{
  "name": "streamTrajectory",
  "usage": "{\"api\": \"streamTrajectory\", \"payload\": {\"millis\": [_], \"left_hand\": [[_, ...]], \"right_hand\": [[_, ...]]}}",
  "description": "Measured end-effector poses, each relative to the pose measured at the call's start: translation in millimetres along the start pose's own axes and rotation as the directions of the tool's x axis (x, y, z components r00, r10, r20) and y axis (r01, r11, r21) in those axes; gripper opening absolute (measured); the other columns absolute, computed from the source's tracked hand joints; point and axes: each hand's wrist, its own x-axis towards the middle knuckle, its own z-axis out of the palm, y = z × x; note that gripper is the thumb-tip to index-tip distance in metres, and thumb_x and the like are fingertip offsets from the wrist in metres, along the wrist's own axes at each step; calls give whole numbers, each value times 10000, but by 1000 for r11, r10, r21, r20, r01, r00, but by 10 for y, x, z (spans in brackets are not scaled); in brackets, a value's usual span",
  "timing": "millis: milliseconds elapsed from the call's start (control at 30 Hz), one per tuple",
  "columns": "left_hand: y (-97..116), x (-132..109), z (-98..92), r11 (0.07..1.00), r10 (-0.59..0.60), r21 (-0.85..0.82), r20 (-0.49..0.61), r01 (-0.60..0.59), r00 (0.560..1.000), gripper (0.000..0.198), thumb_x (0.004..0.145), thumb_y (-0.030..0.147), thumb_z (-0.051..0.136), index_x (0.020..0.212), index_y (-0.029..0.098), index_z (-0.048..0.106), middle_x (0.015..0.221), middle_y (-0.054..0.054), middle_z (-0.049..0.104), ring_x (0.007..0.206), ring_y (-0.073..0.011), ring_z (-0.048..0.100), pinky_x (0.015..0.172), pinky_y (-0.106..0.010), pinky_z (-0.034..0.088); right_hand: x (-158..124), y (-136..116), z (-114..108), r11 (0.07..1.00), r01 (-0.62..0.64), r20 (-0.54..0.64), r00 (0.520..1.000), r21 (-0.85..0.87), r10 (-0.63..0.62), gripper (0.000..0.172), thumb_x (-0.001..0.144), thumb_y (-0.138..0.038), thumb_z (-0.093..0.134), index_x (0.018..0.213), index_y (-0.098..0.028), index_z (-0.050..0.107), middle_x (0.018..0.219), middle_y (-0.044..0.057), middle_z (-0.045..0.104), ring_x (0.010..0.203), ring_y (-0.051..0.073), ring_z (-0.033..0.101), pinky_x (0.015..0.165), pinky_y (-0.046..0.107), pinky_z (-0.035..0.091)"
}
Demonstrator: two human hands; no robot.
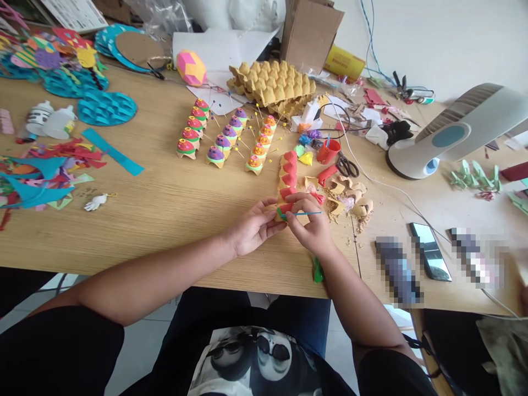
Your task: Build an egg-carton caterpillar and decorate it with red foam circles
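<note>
A strip of egg carton cups [289, 170], topped in red, lies lengthwise in front of me. My left hand [254, 226] grips its near end between thumb and fingers. My right hand [310, 223] pinches a thin blue stick [308, 213] whose tip meets the nearest cup. A green band shows along that cup's side; the right fingers partly cover its red top. By my right wrist lies a green lump [318, 270] that looks like modelling clay. Farther back stand decorated carton strips in red [192, 135], purple [223, 142] and orange [259, 146], stuck with ball-headed pins.
Torn carton scraps [355, 201], scissors [347, 165] and a red cup [329, 151] sit right of the strip. Behind are stacked egg trays [274, 82]. A white fan-like device [437, 132] and a phone [430, 252] are at right; paper scraps [53, 170] and bottles [58, 122] at left.
</note>
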Motion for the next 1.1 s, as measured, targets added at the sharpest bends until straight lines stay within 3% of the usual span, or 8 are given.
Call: {"api": "streamTrajectory", "payload": {"millis": [467, 700, 933, 1100], "left_hand": [[-13, -2, 4, 1000, 12, 15, -8, -12, 1000, 258, 913, 39, 667, 1118, 176, 592, 837, -11, 740, 806, -126, 752, 853, -272, 621], [-19, -7, 5, 999, 20, 26, -11, -20, 1000, 253, 906, 39, 679, 1105, 173, 598, 892, -27, 754, 813, -121, 748, 869, -280, 618], [-25, -13, 3, 999, 4, 33, 16, -5, 1000, 256, 888, 45, 704, 1084, 181, 610, 863, -9, 743, 806, -123, 748, 864, -280, 619], [-21, -3, -3, 999, 3, 36, -2, -2, 1000, 264, 888, 39, 701, 1095, 170, 603, 930, -41, 759, 856, -140, 761, 863, -285, 624]], "right_hand": [[-28, 11, 13, 972, 108, 72, 993, -208, -95, 161, 938, -157, 597, 849, -252, 502, 1201, 101, 702, 1008, 247, 695, 807, 437, 583], [-24, 7, -6, 994, 71, 46, 997, -79, -67, 142, 935, -178, 624, 859, -252, 528, 1184, 92, 691, 1096, 251, 687, 897, 463, 578], [-25, 19, 34, 984, 46, 73, 997, -172, -33, 161, 941, -168, 599, 843, -257, 507, 1162, 88, 700, 1010, 242, 697, 820, 437, 582], [-20, 3, -2, 996, 48, 54, 998, -81, -43, 140, 941, -181, 608, 855, -252, 523, 1148, 89, 691, 1063, 243, 692, 875, 450, 579]]}}
